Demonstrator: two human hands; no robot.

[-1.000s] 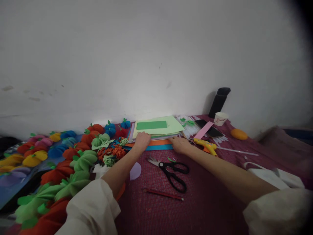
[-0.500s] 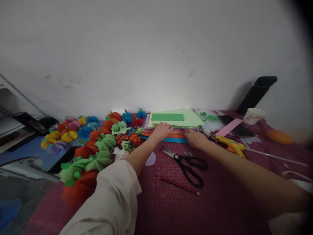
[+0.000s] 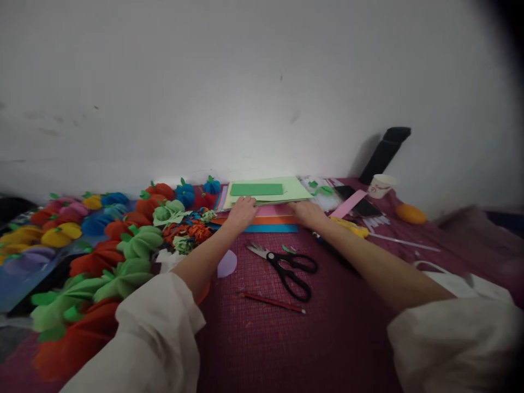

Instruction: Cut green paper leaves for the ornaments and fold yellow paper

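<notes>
A stack of coloured paper sheets (image 3: 270,213) lies against the wall, with a light green sheet and a darker green strip (image 3: 256,189) on top. My left hand (image 3: 241,213) rests on the stack's near left edge, fingers curled at the sheets. My right hand (image 3: 308,213) grips the near right edge, fingers tucked under the upper sheets. Pink, orange and blue sheet edges show between the hands. Black scissors (image 3: 286,267) and a red pencil (image 3: 272,302) lie nearer me on the maroon cloth (image 3: 335,338).
Paper pumpkins (image 3: 123,256) in several colours cover the left side. A yellow glue gun (image 3: 350,226), a pink strip (image 3: 347,203), a phone, a paper cup (image 3: 380,185), a black object leaning on the wall (image 3: 385,154) and an orange ball (image 3: 410,214) sit right.
Both hands stay at the near edge of the paper stack. My head swung left, then back right, shifting the whole scene.
</notes>
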